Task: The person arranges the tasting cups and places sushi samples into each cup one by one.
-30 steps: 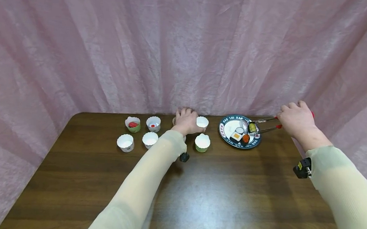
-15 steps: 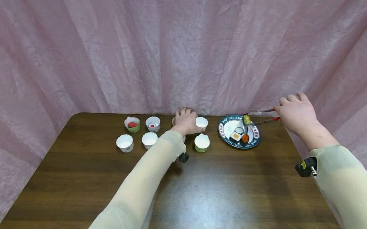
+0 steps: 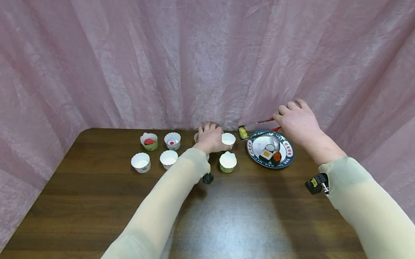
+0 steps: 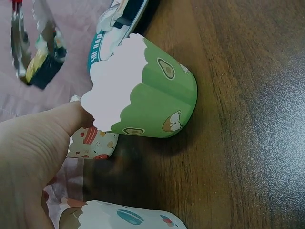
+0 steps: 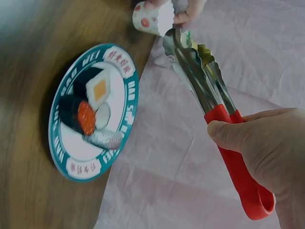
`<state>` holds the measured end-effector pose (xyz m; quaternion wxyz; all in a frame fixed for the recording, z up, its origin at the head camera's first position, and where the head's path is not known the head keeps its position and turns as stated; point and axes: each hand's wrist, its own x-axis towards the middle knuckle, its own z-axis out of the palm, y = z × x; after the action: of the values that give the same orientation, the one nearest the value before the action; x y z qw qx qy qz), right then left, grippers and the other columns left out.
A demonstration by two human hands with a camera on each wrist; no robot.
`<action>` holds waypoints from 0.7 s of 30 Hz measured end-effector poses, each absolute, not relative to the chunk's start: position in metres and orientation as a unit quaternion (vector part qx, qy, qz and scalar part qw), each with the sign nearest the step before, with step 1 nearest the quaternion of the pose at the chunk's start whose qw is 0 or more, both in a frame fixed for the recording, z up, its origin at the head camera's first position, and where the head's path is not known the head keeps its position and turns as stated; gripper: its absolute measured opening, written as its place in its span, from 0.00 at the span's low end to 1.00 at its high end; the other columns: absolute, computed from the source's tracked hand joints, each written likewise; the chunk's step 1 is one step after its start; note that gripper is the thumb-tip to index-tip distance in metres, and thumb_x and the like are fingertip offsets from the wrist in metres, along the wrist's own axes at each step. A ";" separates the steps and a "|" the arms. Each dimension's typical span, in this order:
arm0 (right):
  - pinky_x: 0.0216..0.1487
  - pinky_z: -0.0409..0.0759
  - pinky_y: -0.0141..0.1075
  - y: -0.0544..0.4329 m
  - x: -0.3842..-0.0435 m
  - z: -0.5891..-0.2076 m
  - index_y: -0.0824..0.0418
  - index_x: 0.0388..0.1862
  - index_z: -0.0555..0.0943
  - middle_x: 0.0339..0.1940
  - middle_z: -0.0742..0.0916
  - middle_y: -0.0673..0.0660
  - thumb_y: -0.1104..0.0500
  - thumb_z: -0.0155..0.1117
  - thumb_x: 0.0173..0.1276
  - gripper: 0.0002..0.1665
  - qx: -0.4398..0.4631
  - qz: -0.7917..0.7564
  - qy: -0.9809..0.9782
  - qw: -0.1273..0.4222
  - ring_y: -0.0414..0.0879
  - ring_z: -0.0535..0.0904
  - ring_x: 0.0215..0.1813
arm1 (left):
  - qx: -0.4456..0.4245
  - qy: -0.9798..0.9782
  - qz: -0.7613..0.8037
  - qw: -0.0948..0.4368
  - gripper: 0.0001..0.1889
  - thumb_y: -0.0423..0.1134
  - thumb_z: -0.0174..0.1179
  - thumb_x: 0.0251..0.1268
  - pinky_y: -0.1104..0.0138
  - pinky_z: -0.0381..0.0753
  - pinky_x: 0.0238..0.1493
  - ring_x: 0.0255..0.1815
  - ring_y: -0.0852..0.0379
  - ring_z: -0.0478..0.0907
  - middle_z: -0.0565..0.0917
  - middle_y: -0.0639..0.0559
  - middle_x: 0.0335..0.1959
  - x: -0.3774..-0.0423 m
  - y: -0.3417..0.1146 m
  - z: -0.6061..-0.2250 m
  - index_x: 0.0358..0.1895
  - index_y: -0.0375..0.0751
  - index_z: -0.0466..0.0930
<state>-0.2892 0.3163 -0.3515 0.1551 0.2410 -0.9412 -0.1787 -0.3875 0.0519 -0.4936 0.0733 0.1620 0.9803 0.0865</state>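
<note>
My right hand [image 3: 297, 121] grips red-handled metal tongs [image 5: 236, 167]. Between the tips of the tongs is a sushi piece [image 3: 243, 132] with a yellow top and dark wrap, raised above the back of the table between the plate and the cups. My left hand [image 3: 210, 137] is among the paper cups, thumb and fingers about the back-right cup [image 5: 144, 19], which has red patterns. Just in front of that one stands a green avocado-print cup [image 4: 162, 95]. Another cup [image 3: 196, 136] is mostly hidden behind the left hand.
A blue-rimmed plate [image 3: 287, 160] at right bears several sushi pieces. Further left are a green cup [image 3: 152, 146] with something red inside, a white cup [image 3: 173, 138] with a small red-topped item, and white cups [image 3: 141, 163]. A pink curtain [image 3: 212, 58] hangs behind.
The right hand has lifted the yellow-topped sushi off the plate with the tongs and carried it left towards the cups. The left hand has stayed in place.
</note>
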 end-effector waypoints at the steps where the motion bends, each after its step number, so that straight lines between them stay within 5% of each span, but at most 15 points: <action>1: 0.68 0.64 0.63 0.313 -0.291 -0.352 0.58 0.50 0.86 0.46 0.84 0.59 0.59 0.80 0.57 0.21 0.243 -0.177 -0.941 0.158 0.62 0.76 0.55 | 0.161 0.980 0.087 0.073 0.39 0.71 0.66 0.55 0.38 0.36 0.77 0.81 0.43 0.46 0.63 0.46 0.76 -0.388 0.052 -0.494 0.65 0.53 0.75; 10: 0.68 0.66 0.62 0.295 -0.305 -0.359 0.58 0.52 0.87 0.47 0.85 0.59 0.67 0.72 0.66 0.16 0.237 -0.185 -0.942 0.152 0.61 0.77 0.55 | 0.160 0.980 0.090 0.073 0.39 0.72 0.66 0.54 0.38 0.36 0.77 0.81 0.42 0.45 0.61 0.46 0.78 -0.390 0.052 -0.496 0.64 0.52 0.75; 21: 0.68 0.67 0.60 0.284 -0.312 -0.368 0.57 0.50 0.88 0.45 0.84 0.58 0.64 0.73 0.66 0.14 0.241 -0.188 -0.941 0.148 0.61 0.76 0.56 | 0.162 0.979 0.096 0.075 0.38 0.71 0.67 0.54 0.37 0.36 0.76 0.81 0.42 0.45 0.61 0.45 0.77 -0.388 0.053 -0.495 0.64 0.52 0.75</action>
<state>-0.3119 0.2843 -0.3682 0.1476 0.2408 -0.9408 -0.1876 -0.3879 0.0534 -0.4952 0.0750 0.1625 0.9791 0.0964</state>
